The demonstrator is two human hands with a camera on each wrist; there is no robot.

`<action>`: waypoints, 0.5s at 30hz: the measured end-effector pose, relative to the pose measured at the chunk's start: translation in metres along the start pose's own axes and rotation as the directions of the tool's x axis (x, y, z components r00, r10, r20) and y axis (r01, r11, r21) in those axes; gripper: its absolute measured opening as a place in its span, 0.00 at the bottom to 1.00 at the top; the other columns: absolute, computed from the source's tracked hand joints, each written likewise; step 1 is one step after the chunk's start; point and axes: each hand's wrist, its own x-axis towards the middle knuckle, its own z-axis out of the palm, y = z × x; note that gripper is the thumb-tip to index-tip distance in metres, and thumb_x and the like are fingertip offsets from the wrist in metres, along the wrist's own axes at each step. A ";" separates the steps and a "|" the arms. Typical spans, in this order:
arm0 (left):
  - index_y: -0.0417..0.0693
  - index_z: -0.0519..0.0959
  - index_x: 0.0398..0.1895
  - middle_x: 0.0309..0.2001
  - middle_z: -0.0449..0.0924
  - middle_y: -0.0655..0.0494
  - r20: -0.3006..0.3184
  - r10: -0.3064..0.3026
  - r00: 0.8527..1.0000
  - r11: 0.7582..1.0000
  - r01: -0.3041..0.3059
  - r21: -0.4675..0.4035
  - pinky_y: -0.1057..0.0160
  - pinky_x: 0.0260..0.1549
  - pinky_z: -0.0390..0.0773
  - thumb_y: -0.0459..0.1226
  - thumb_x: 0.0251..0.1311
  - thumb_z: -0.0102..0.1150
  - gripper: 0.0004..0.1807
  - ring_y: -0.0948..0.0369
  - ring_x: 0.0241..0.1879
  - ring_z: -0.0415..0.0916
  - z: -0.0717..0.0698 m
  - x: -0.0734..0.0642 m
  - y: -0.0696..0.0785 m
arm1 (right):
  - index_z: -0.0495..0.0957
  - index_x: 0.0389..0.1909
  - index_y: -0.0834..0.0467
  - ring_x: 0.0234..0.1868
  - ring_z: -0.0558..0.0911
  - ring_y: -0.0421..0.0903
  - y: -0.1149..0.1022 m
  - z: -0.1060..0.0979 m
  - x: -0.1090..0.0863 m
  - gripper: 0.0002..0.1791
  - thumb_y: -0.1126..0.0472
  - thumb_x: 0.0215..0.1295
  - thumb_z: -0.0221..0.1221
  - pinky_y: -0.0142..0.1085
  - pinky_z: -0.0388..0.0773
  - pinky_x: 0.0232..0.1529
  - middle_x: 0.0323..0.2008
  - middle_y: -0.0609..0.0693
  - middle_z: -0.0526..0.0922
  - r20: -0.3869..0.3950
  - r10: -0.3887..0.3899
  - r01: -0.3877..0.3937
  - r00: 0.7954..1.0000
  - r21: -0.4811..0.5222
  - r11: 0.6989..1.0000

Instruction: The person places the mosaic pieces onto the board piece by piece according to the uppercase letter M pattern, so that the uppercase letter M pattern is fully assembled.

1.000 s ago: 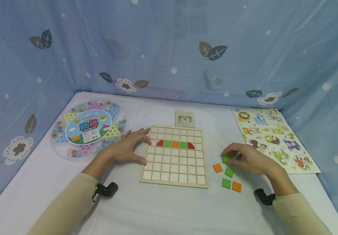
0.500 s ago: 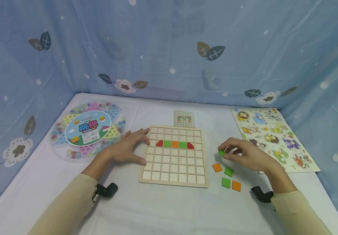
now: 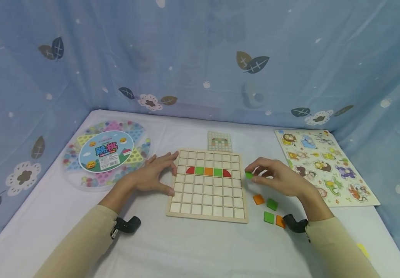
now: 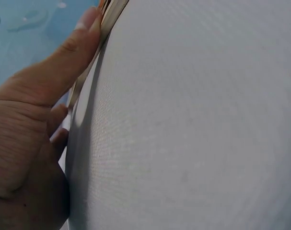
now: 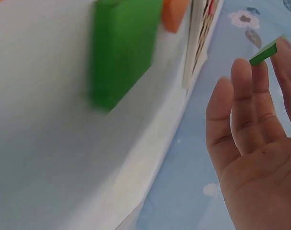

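Observation:
A wooden grid board [image 3: 207, 220] lies flat in mid-table, with a row of red, green and orange pieces in its third row from the back. My left hand [image 3: 152, 177] rests at the board's left edge, thumb [image 4: 73, 55] and fingers spread along the rim. Between thumb and fingertips, my right hand [image 3: 277, 175] pinches a green square tile [image 5: 264, 52], held up just off the board's right edge. In the head view that tile [image 3: 249, 175] shows only partly. Below the right hand lie loose tiles: an orange one [image 3: 258, 199], a green one [image 3: 272, 204] and another green one [image 3: 269, 217].
Another orange tile [image 3: 280, 221] is partly hidden by the black right wrist camera [image 3: 295, 224]. Behind the board lies a small pattern card [image 3: 219, 141]. A round Chinese checkers set [image 3: 106, 151] sits at left, an animal puzzle board [image 3: 324, 166] at right. A yellow piece [image 3: 363, 250] peeks out beside the right sleeve.
The right hand has lifted the green tile off the table and carried it left and away from me, up to the board's right edge. The left hand has stayed at the board.

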 end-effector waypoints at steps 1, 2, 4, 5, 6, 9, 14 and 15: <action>0.63 0.74 0.45 0.84 0.42 0.53 0.003 -0.004 1.000 1.000 0.004 -0.001 0.32 0.75 0.28 0.61 0.42 0.79 0.31 0.46 0.83 0.37 0.000 0.000 0.000 | 0.81 0.56 0.56 0.50 0.83 0.45 -0.002 0.001 0.003 0.15 0.63 0.70 0.65 0.37 0.83 0.51 0.53 0.44 0.83 0.005 -0.001 0.001 1.000 0.002 1.000; 0.63 0.74 0.45 0.84 0.42 0.53 0.004 -0.005 1.000 1.000 0.005 -0.005 0.32 0.75 0.28 0.61 0.42 0.79 0.31 0.46 0.83 0.37 0.000 -0.001 0.000 | 0.81 0.56 0.56 0.50 0.83 0.45 -0.003 0.002 0.006 0.15 0.62 0.70 0.65 0.37 0.83 0.51 0.53 0.44 0.83 0.009 -0.002 0.002 1.000 0.002 1.000; 0.63 0.74 0.45 0.84 0.43 0.53 0.005 -0.004 1.000 1.000 0.004 -0.006 0.32 0.75 0.28 0.61 0.42 0.79 0.31 0.46 0.83 0.37 0.001 -0.001 -0.001 | 0.81 0.56 0.55 0.51 0.83 0.45 -0.007 0.003 0.012 0.15 0.62 0.70 0.65 0.38 0.83 0.52 0.54 0.44 0.83 0.014 0.000 0.000 1.000 0.004 1.000; 0.64 0.74 0.45 0.84 0.43 0.53 0.004 -0.001 1.000 1.000 0.001 -0.002 0.32 0.75 0.28 0.61 0.43 0.79 0.31 0.46 0.83 0.37 0.001 0.000 -0.001 | 0.81 0.56 0.54 0.51 0.83 0.45 -0.008 0.004 0.015 0.15 0.61 0.70 0.65 0.38 0.83 0.52 0.54 0.43 0.83 0.013 0.002 -0.002 1.000 0.007 1.000; 0.64 0.74 0.45 0.84 0.43 0.53 0.004 0.001 1.000 1.000 -0.001 -0.001 0.32 0.75 0.28 0.61 0.42 0.79 0.31 0.46 0.83 0.37 0.001 0.000 -0.001 | 0.81 0.55 0.54 0.51 0.83 0.45 -0.010 0.005 0.017 0.15 0.61 0.70 0.66 0.38 0.83 0.52 0.54 0.43 0.83 0.012 0.002 -0.002 1.000 0.009 1.000; 0.65 0.73 0.45 0.84 0.42 0.55 0.006 0.006 1.000 1.000 -0.006 0.002 0.33 0.76 0.28 0.62 0.40 0.80 0.32 0.47 0.83 0.37 0.001 0.001 -0.001 | 0.81 0.55 0.53 0.50 0.83 0.45 -0.012 0.008 0.023 0.15 0.61 0.70 0.66 0.40 0.83 0.52 0.53 0.44 0.83 0.013 0.000 -0.001 1.000 0.017 1.000; 0.65 0.73 0.46 0.84 0.42 0.55 0.017 0.010 1.000 1.000 -0.010 0.008 0.33 0.75 0.28 0.63 0.36 0.81 0.36 0.47 0.83 0.37 0.000 0.000 -0.002 | 0.81 0.55 0.54 0.50 0.83 0.46 -0.015 0.013 0.034 0.15 0.61 0.70 0.65 0.42 0.83 0.53 0.53 0.46 0.84 0.019 -0.011 0.011 1.000 0.033 0.999; 0.65 0.73 0.46 0.84 0.42 0.55 0.017 0.010 1.000 1.000 -0.010 0.009 0.33 0.75 0.28 0.63 0.36 0.81 0.36 0.47 0.83 0.37 -0.001 -0.001 -0.002 | 0.81 0.55 0.53 0.50 0.84 0.46 -0.015 0.014 0.037 0.15 0.61 0.70 0.65 0.42 0.83 0.53 0.53 0.46 0.84 0.018 -0.016 0.015 1.000 0.037 0.999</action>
